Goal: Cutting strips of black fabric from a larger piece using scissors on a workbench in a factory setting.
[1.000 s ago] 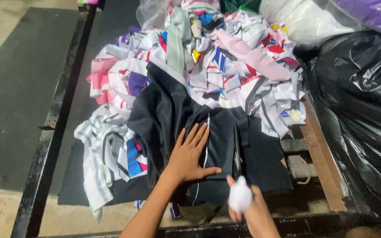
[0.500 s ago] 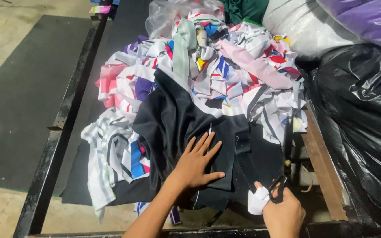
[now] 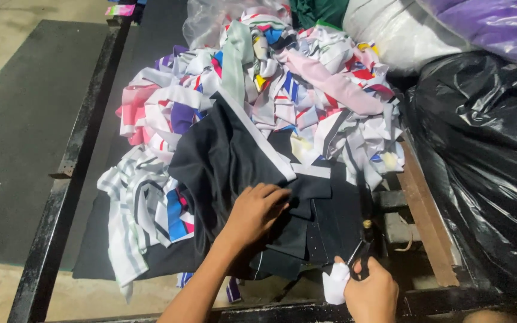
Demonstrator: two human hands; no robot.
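Fingers of the right hand point(image 3: 371, 293) clench dark-handled scissors point(image 3: 363, 242) and a white cloth scrap point(image 3: 335, 283) at the near edge. Left-hand fingers point(image 3: 257, 210) press flat, released, on the black fabric piece point(image 3: 234, 161). Farther off lies a heap of multicoloured striped cloth offcuts point(image 3: 306, 90); a black plastic bag point(image 3: 486, 161) sits right.

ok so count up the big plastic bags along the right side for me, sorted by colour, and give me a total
Black bags: 1
White bags: 1
Purple bags: 1
Clear bags: 1, at the back of the cloth pile rather than on the right
Total: 4
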